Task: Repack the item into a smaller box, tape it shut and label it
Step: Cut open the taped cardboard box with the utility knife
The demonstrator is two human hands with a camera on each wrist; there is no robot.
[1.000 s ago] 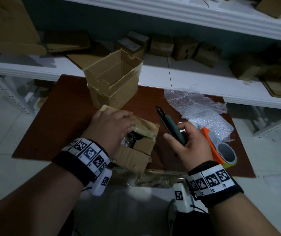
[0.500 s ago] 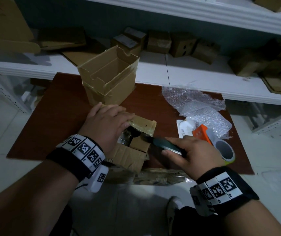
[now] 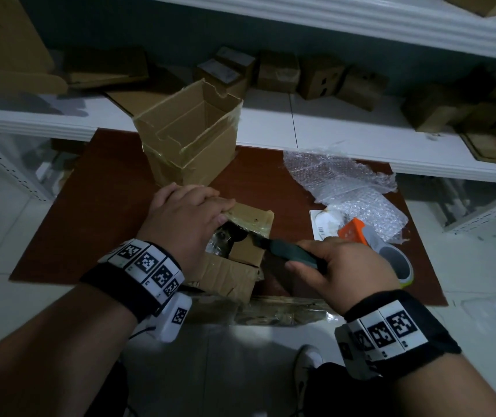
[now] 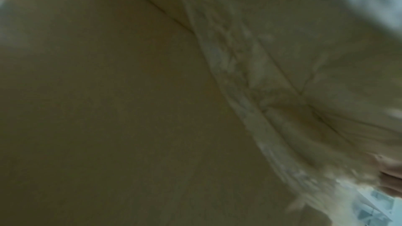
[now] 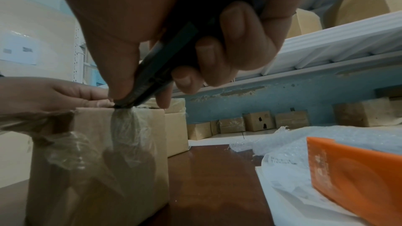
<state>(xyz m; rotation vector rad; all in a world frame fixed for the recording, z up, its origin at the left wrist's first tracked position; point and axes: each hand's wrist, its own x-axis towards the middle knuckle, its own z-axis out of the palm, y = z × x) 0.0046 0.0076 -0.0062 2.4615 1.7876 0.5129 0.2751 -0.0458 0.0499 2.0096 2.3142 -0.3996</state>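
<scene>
A small cardboard box (image 3: 234, 266) (image 5: 97, 161) sits at the near edge of the brown board (image 3: 90, 212). One flap stands ajar over a dark item in clear plastic (image 3: 225, 236). My left hand (image 3: 186, 212) (image 5: 54, 94) lies flat on the box top with straight fingers and presses the taped flap down. My right hand (image 3: 331, 266) grips a dark green utility knife (image 3: 289, 251) (image 5: 165, 57). The knife tip touches the taped seam at the box's top right edge. The left wrist view shows only blurred cardboard and tape (image 4: 152, 109).
A taller open cardboard box (image 3: 189, 136) stands behind the small one. To the right lie bubble wrap (image 3: 340, 182) (image 5: 326, 137), a label sheet (image 3: 322, 224) and an orange tape dispenser (image 3: 352, 231) (image 5: 348, 169) with its roll (image 3: 397, 263). White shelves behind hold several boxes.
My right hand has swung the knife from pointing away to pointing left and brought its tip onto the box's taped seam. The left hand has stayed on the flap.
</scene>
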